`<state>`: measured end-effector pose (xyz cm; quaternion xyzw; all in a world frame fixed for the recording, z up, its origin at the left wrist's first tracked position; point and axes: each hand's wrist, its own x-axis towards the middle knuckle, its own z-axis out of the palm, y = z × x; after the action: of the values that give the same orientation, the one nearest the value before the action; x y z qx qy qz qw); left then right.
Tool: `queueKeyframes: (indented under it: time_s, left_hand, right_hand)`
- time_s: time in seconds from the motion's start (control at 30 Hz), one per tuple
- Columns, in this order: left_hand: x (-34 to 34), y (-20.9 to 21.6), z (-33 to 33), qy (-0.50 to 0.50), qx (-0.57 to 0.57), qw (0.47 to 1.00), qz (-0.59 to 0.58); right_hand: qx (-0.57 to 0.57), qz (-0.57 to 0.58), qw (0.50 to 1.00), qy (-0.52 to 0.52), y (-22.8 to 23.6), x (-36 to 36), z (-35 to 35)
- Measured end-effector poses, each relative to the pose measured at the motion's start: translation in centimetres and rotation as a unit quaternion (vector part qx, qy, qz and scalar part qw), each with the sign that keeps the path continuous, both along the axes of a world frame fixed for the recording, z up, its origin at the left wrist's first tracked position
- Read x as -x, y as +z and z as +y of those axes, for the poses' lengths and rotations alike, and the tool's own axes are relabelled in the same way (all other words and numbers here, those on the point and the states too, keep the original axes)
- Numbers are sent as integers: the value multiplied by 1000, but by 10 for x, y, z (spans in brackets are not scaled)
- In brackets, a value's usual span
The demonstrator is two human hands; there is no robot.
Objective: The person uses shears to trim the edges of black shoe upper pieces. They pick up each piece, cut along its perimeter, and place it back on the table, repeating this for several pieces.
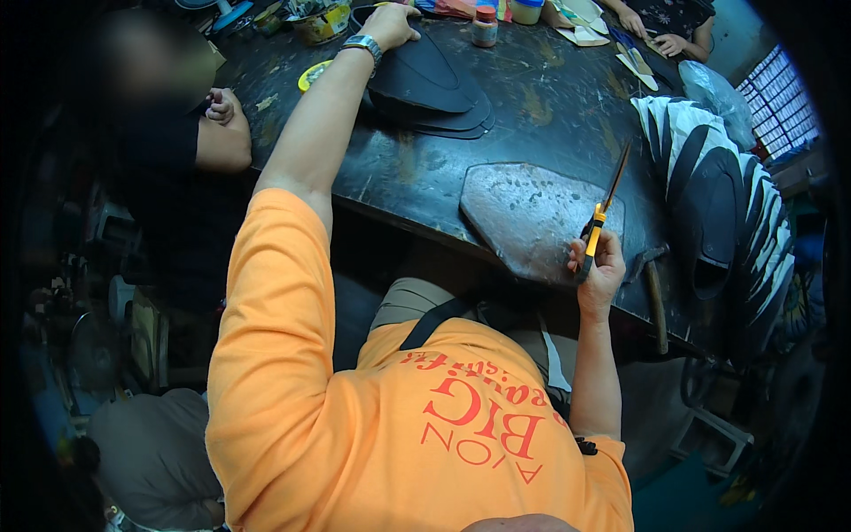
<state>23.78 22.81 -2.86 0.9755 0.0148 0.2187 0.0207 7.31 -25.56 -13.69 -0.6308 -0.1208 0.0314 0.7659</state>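
Observation:
My left hand [390, 27], a watch on its wrist, reaches to the far side of the table. Its fingers are closed at the far end of a stack of black, rounded shoe pieces [425, 75]; the top one seems to be in its grip, though the fingertips are partly hidden. My right hand [603, 270] is raised at the table's near edge, wrapped round the handles of yellow-and-black scissors [598, 217]. Their blades point up and away and look shut. Beneath them lies a grey, worn slab [523, 208] with angled corners.
A hammer [656, 301] lies right of the slab. Beyond it stands a fanned row of black shoe pieces [709, 204] with white sheets. Jars [485, 27] and a tin [324, 22] line the far side. One person's arm [223, 142] rests at left; another's hands [669, 43] work far right.

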Motion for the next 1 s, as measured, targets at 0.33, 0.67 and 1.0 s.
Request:
queueKeyframes:
  time_s: [0.33,0.67,1.0]
  left_hand:
    - [-3,2,3,11,30,999,7]
    - [23,-44,-9,-2,27,1000,11]
    - [94,-97,-134,47,-179,982,41]
  right_hand:
    - [-22,6,1000,-3,-3,1,-1]
    - [-4,-8,1000,0,-9,-2,-2]
    - [-34,47,998,12,14,18,-25]
